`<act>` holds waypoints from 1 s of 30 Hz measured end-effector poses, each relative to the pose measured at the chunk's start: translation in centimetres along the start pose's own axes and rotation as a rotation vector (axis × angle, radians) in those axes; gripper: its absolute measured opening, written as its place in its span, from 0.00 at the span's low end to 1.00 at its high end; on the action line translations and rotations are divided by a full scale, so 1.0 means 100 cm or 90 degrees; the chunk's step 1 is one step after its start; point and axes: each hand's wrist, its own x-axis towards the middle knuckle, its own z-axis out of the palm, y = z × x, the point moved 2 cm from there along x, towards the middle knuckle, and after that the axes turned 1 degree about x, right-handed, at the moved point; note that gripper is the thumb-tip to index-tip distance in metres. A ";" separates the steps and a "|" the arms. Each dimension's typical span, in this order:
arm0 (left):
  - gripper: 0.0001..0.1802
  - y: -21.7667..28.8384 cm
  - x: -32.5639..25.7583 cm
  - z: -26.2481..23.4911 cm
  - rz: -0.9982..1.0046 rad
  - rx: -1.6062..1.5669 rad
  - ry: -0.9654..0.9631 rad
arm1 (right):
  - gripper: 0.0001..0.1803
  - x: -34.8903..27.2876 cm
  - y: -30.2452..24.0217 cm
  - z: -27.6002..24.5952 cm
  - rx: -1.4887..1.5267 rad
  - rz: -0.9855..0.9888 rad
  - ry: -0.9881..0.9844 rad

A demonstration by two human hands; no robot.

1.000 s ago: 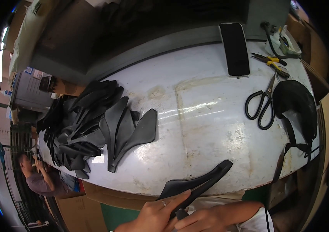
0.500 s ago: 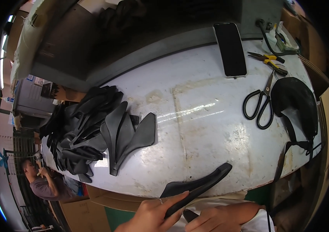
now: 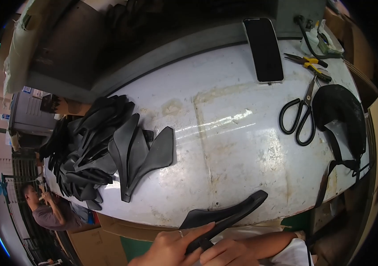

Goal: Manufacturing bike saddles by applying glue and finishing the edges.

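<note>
A long black leather-like piece [image 3: 231, 220], wide at one end and narrow at the other, lies over the table's near edge. My left hand [image 3: 167, 248] grips it from the left, index finger stretched along it and a ring on one finger. Close beside it, my right hand [image 3: 230, 252] is closed, fingers bent round a small dark end [image 3: 206, 244]. Whether that end belongs to the same piece, I cannot tell. To the left is a heap of similar black pieces [image 3: 96, 150], with a few wide-bladed ones [image 3: 160, 148] at its right side.
Black-handled scissors [image 3: 304, 119] and yellow-and-black pliers [image 3: 309, 63] lie at the right, beside a black pouch-like item with straps [image 3: 342, 119]. A phone [image 3: 264, 51] lies at the back, near a small bottle [image 3: 311, 42]. Another person [image 3: 51, 208] sits far left.
The view has shifted slightly. My right hand has moved left, closer to my left hand, with the dark end in it. My left hand keeps its grip on the black piece.
</note>
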 end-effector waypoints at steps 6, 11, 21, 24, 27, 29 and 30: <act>0.24 0.000 0.018 -0.023 -0.069 0.004 -0.140 | 0.05 -0.007 -0.002 -0.010 -0.038 -0.001 -0.075; 0.21 0.004 0.032 -0.030 -0.155 0.007 -0.168 | 0.06 -0.026 -0.026 -0.042 -0.181 0.055 -0.112; 0.14 0.035 0.044 0.003 0.076 0.549 0.142 | 0.04 -0.035 -0.055 -0.069 -0.376 0.069 -0.186; 0.20 0.035 0.040 0.046 0.172 0.742 0.191 | 0.04 -0.037 -0.057 -0.068 -0.389 0.065 -0.188; 0.21 0.034 0.043 0.064 0.141 0.726 0.163 | 0.05 -0.041 -0.055 -0.068 -0.384 0.034 -0.182; 0.25 0.033 0.045 0.059 0.193 0.718 0.199 | 0.05 -0.040 -0.054 -0.067 -0.383 0.037 -0.173; 0.25 0.035 0.044 0.055 0.195 0.715 0.199 | 0.05 -0.040 -0.054 -0.068 -0.378 0.038 -0.163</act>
